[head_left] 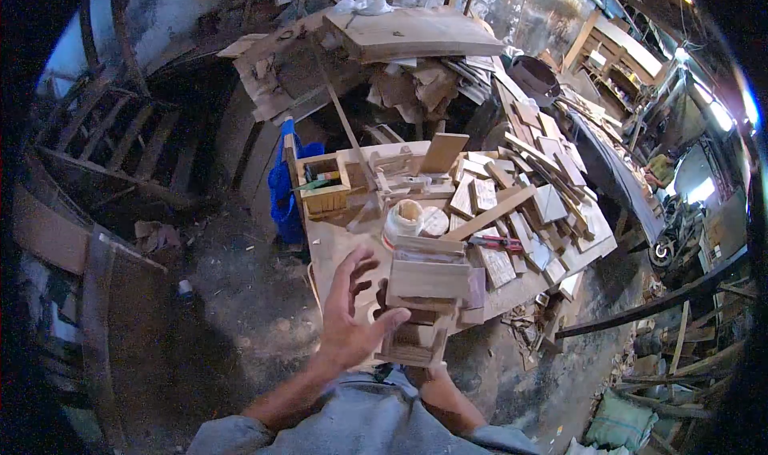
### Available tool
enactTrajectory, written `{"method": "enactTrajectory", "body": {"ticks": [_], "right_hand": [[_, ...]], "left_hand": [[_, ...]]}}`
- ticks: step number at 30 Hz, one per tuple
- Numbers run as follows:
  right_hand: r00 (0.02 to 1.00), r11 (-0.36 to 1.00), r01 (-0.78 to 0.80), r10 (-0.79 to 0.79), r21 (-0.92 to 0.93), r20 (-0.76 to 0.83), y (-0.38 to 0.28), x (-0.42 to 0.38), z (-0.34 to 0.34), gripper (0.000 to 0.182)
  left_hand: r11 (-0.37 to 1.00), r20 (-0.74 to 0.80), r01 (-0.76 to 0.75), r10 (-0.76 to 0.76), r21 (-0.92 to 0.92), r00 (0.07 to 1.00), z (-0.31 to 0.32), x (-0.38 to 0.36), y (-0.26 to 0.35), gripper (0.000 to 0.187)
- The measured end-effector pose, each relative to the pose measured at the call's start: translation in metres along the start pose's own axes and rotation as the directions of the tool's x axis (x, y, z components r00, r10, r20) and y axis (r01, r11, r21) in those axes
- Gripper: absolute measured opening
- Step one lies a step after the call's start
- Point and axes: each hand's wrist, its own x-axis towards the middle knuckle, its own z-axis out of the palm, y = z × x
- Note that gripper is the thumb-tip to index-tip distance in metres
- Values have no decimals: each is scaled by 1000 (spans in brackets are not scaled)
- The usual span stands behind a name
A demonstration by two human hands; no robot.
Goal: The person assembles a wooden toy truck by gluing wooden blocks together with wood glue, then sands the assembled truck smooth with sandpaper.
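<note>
My left hand [352, 319] is raised just left of a small wooden box-like piece [428, 283], its fingers spread and curved, holding nothing. Below and behind that piece, my right hand [430, 373] supports it from underneath; most of its fingers are hidden by the wood. The piece has a pale upper block and an open, framed lower part. Just beyond it on the workbench [340, 243] stands a white tub [402, 220]. A red tool [496, 243] lies on the wood pieces to the right.
Many cut wood pieces [512, 191] cover the right of the bench. A wooden box with tools [324, 197] stands at its left corner, beside a blue bag [284, 195]. A thick slab [412, 35] lies behind. Another person [661, 169] is far right.
</note>
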Motion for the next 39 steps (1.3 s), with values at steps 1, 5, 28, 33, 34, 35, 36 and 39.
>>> {"method": "enactTrajectory", "body": {"ticks": [1, 5, 28, 33, 34, 35, 36, 39], "right_hand": [[999, 999, -33, 33, -15, -7, -1, -5, -3, 65], [980, 973, -200, 196, -115, -41, -3, -18, -7, 63], [823, -29, 542, 222, -840, 524, -113, -41, 94, 61], [792, -178, 593, 304, -785, 529, -110, -45, 86, 62], [802, -197, 586, 275, -786, 530, -109, -46, 84, 61], [803, -188, 585, 264, -789, 534, -108, -47, 83, 60], [804, -180, 586, 252, -790, 538, -107, -48, 82, 59], [785, -162, 614, 227, -773, 576, -106, -47, 77, 58]], "left_hand": [[1000, 38, 9, -10, 29, 999, -8, 0, -7, 108], [837, 393, 363, -198, -409, 898, -27, 5, -58, 109], [543, 528, 582, -274, -605, 804, -22, -54, -123, 96], [567, 521, 562, -255, -602, 815, -21, -56, -112, 92], [576, 511, 556, -259, -599, 819, -21, -57, -112, 92], [584, 504, 551, -262, -596, 823, -21, -57, -112, 91], [592, 497, 546, -264, -593, 827, -20, -57, -111, 91], [592, 489, 540, -264, -599, 832, -20, -58, -109, 93]]}}
